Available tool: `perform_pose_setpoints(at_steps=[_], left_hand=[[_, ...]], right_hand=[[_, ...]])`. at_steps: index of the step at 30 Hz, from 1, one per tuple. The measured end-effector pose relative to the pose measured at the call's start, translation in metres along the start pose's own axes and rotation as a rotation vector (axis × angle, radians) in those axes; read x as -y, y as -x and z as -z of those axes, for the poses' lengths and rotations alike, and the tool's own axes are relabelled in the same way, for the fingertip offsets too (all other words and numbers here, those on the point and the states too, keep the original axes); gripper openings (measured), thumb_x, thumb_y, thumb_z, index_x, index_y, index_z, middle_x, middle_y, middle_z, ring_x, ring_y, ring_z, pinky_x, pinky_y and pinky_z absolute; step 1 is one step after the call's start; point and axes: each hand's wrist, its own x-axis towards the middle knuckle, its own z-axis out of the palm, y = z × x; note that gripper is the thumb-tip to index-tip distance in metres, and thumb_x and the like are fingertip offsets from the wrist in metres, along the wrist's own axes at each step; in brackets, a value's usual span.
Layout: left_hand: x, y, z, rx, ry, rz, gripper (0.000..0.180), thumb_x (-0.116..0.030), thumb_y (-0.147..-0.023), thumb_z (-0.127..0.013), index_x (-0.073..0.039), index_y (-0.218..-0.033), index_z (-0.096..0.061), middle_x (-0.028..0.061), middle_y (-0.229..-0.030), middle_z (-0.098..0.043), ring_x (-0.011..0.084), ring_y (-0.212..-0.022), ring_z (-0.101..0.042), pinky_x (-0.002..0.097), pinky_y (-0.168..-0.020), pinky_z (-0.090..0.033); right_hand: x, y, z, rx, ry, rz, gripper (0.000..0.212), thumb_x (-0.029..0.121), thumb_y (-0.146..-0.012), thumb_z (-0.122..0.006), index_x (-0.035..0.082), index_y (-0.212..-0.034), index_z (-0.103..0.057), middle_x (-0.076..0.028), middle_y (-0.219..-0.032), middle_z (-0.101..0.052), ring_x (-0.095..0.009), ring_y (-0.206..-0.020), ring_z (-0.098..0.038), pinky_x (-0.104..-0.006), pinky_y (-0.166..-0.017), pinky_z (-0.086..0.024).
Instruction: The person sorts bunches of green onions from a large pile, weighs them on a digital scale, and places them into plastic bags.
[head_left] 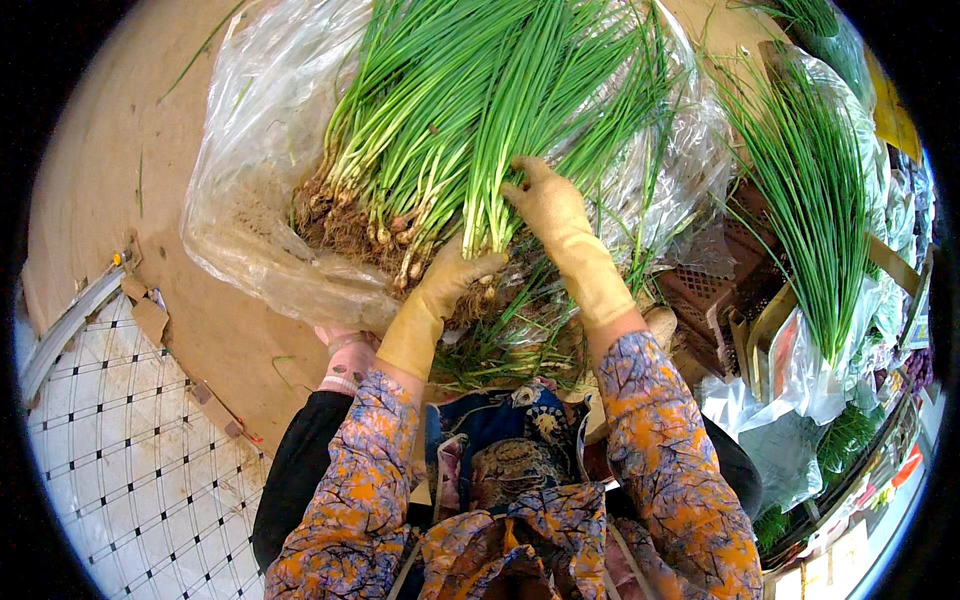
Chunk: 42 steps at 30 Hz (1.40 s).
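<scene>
A large heap of spring onions (430, 130) lies with green leaves pointing away from me and muddy roots toward me, on a clear plastic sheet (250, 160). My left hand (448, 280), in a yellow rubber glove, grips a small bunch of spring onions (487, 215) low on the pale stalks. Its thumb crosses over them, with roots showing below. Just right of that bunch is my right hand (555, 205), gloved alike. Its thumb and forefinger are apart, the tips against the stalks higher up; its other fingers are partly hidden.
Loose leaf scraps (515, 360) litter the space before my lap. On the right, another bunch of spring onions (810, 200) rests on plastic beside a brown perforated crate (705, 290). Brown board (110, 190) spreads to the left, bordering white tiled floor (140, 440).
</scene>
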Motion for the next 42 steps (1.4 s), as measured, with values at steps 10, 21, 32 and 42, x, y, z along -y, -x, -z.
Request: perform_pose_setpoints(at_steps=[10, 21, 32, 42], left_hand=[[0.006, -0.003, 0.015, -0.037, -0.004, -0.171, 0.042, -0.019, -0.072, -0.066, -0.005, -0.108, -0.05, 0.0008, -0.085, -0.055, 0.0076, -0.064, -0.048, 0.0201, -0.053, -0.041], [-0.001, -0.001, 0.014, 0.014, 0.045, -0.02, 0.053, -0.015, -0.07, -0.068, -0.005, -0.116, -0.045, 0.0016, -0.094, -0.054, 0.0123, -0.085, -0.049, 0.0258, -0.074, -0.04], [-0.013, -0.003, 0.017, -0.206, -0.252, -0.081, 0.028, -0.026, -0.075, -0.063, -0.004, -0.091, -0.056, 0.0039, -0.073, -0.059, 0.0112, -0.059, -0.053, 0.0263, -0.054, -0.045], [-0.094, 0.032, 0.034, -0.086, -0.085, -0.22, 0.042, -0.023, -0.069, -0.069, 0.0, -0.1, -0.052, 0.0087, -0.08, -0.059, 0.0125, -0.065, -0.056, 0.0217, -0.052, -0.047]], right_hand=[[0.003, 0.056, 0.023, 0.677, -0.769, -0.176, 0.029, 0.029, -0.08, -0.055, 0.0, -0.078, -0.058, -0.007, -0.067, -0.061, -0.012, -0.055, -0.056, -0.0258, -0.049, -0.044], [0.012, 0.011, -0.022, 0.155, -0.477, -0.336, 0.031, 0.034, -0.079, -0.058, 0.003, -0.077, -0.057, -0.014, -0.064, -0.057, -0.024, -0.057, -0.054, -0.0349, -0.055, -0.043], [0.049, 0.09, 0.041, 0.616, -1.011, -0.34, 0.02, 0.022, -0.078, -0.061, 0.003, -0.074, -0.057, -0.005, -0.063, -0.058, -0.009, -0.05, -0.053, -0.0241, -0.046, -0.043], [-0.023, 0.047, -0.023, 0.432, -0.162, -0.51, 0.059, 0.053, -0.075, -0.053, -0.001, -0.096, -0.06, -0.021, -0.088, -0.061, -0.031, -0.086, -0.059, -0.0351, -0.076, -0.045]])
